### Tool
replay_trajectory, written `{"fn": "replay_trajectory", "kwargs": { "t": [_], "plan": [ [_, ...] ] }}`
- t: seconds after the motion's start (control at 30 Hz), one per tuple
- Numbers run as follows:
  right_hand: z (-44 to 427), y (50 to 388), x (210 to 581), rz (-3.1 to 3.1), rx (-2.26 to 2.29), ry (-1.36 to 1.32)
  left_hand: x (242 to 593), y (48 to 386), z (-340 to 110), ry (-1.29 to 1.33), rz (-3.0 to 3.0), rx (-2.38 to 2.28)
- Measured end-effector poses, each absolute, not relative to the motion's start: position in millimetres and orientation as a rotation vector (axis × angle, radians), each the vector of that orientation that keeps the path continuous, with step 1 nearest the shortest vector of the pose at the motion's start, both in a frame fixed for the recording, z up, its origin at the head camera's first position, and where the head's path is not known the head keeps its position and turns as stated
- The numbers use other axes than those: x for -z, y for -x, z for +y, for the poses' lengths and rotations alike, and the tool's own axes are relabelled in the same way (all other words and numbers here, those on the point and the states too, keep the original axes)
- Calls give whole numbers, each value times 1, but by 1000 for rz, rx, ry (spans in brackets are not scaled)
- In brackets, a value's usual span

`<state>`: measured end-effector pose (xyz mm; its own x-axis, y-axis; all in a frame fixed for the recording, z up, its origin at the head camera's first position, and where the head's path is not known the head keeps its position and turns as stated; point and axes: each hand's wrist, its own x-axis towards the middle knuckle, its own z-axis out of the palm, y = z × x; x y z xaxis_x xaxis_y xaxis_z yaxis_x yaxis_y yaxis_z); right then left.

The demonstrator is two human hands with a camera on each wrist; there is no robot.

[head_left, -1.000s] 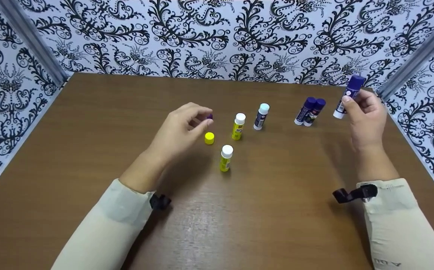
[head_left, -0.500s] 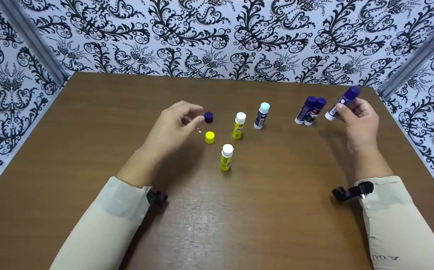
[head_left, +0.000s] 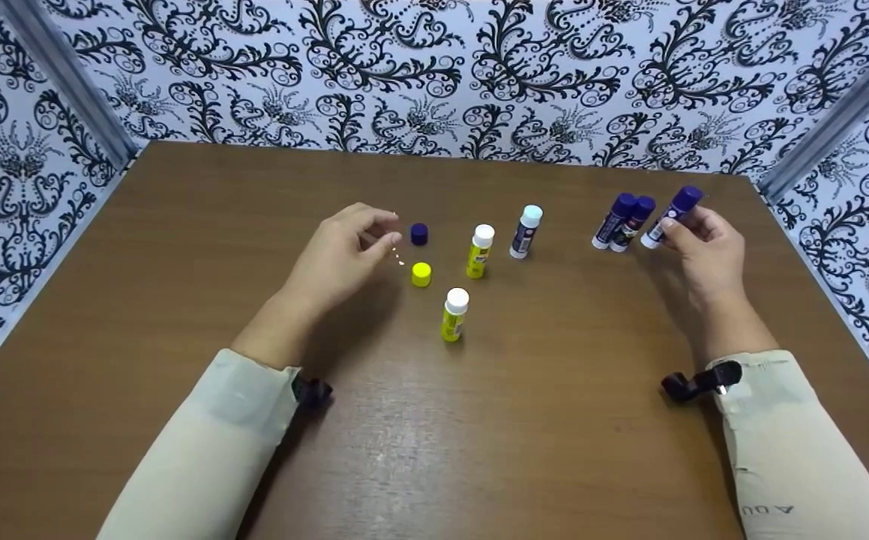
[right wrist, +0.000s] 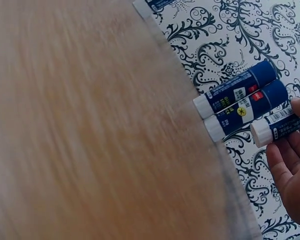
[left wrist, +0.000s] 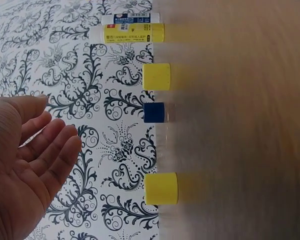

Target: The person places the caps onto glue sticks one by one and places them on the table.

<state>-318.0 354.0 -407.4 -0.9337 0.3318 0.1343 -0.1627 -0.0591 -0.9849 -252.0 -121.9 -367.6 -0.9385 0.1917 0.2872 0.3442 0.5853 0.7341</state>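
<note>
My right hand point(head_left: 710, 251) grips a glue stick point(head_left: 672, 217) with a dark blue cap and white base, tilted. It is held just right of two similar blue glue sticks point(head_left: 623, 223) standing side by side. In the right wrist view, the held glue stick point(right wrist: 277, 126) appears close to that pair. My left hand point(head_left: 340, 255) hovers with loosely bent fingers and holds nothing. Right of its fingertips a dark blue cap point(head_left: 419, 234) and a yellow cap point(head_left: 421, 274) rest on the table. The left wrist view also shows another yellow cap point(left wrist: 161, 188), hidden in the head view.
Two yellow glue sticks with white caps, one nearer point(head_left: 455, 315) and one farther point(head_left: 480, 251), stand mid-table. A blue glue stick with a pale cap point(head_left: 526, 232) stands behind them. Patterned walls point(head_left: 434, 82) border the brown table point(head_left: 509, 435).
My right hand has moved left and lower with the glue stick, nearer the pair. My left hand has drawn back left, and the dark blue cap now shows fully.
</note>
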Motion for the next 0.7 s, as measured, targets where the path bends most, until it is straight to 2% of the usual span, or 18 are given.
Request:
{"fn": "replay_trajectory", "kwargs": {
  "t": [0.33, 0.7],
  "plan": [
    [357, 321, 413, -2009, -2044, 214, 372, 258, -126, 434, -2704, 1242],
    [356, 322, 419, -2066, -2072, 125, 375, 259, -131, 385, -2780, 1170]
  ]
}}
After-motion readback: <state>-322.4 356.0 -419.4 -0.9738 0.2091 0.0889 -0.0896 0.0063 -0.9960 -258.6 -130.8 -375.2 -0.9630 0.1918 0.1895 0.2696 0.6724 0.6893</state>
